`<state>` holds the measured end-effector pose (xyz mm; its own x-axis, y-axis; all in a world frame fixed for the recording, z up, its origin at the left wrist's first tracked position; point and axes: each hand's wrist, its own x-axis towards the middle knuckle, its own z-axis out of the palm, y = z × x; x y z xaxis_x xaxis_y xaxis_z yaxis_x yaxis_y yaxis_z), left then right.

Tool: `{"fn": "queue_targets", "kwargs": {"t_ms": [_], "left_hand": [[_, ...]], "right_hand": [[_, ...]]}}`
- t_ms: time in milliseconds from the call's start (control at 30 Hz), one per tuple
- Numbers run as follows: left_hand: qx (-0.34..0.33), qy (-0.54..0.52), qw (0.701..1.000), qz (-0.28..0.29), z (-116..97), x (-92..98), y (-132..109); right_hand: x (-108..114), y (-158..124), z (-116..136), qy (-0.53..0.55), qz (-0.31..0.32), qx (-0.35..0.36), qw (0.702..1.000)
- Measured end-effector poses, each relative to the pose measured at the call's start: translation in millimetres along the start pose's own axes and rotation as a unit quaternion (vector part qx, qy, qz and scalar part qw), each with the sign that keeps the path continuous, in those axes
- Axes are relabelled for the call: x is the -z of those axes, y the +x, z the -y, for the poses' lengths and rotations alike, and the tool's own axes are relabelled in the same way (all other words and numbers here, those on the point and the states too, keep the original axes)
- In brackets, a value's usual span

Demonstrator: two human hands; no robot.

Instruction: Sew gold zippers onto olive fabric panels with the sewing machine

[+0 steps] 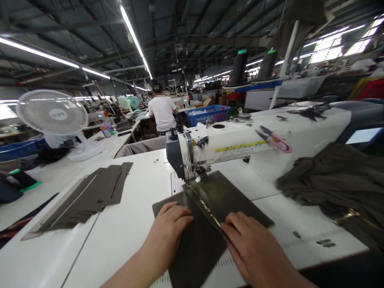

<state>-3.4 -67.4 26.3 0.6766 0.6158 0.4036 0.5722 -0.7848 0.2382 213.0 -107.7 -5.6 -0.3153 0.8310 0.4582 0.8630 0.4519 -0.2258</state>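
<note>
A dark olive fabric panel (198, 244) lies under the needle area of a white sewing machine (240, 144). A zipper with gold-coloured teeth (205, 206) runs along it from the presser foot toward me. My left hand (168, 230) rests on the panel left of the zipper, fingers lying on the cloth. At the zipper's near end, my right hand (246, 236) has thumb and fingers closed on the zipper and fabric edge; its fingertips are partly hidden. The needle tip is too small to make out.
Stacked olive pieces (90, 196) lie on the table at left, near a white fan (54, 116). Bunched dark cloth (336, 180) sits at right. Pink-handled scissors (276, 140) rest on the machine arm. A person in white (162, 112) is beyond, beside a blue basket (207, 115).
</note>
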Motion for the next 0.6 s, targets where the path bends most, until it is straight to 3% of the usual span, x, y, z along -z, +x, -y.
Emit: {"fn": "queue_targets", "kwargs": {"t_ms": [67,133,200,300,333,367,433,533,600], "left_hand": [[0.004,-0.011,1.0,0.01,-9,-0.7,1],[0.011,-0.018,1.0,0.007,-11,-2.5,6],[0.014,-0.025,0.999,-0.016,-7,-4.6,13],[-0.008,-0.03,0.997,-0.067,2,-6.2,21],[-0.022,-0.029,0.996,-0.08,4,-5.9,22],[-0.039,-0.027,0.995,-0.089,6,-5.2,24],[-0.069,-0.021,0.993,-0.092,7,-2.8,26],[-0.085,0.0,0.994,-0.072,7,1.8,31],[-0.079,0.02,0.995,-0.062,7,4.2,36]], "right_hand": [[7,-6,18,0.125,0.008,-0.033,0.992],[16,1,25,0.248,0.039,-0.087,0.964],[24,15,24,0.372,0.079,-0.161,0.911],[31,31,17,0.544,0.119,-0.257,0.79],[33,34,15,0.574,0.124,-0.273,0.761],[34,36,13,0.58,0.125,-0.278,0.756],[39,39,10,0.52,0.117,-0.242,0.811],[47,43,8,0.323,0.051,-0.114,0.938],[52,45,10,0.197,-0.012,-0.039,0.98]]}}
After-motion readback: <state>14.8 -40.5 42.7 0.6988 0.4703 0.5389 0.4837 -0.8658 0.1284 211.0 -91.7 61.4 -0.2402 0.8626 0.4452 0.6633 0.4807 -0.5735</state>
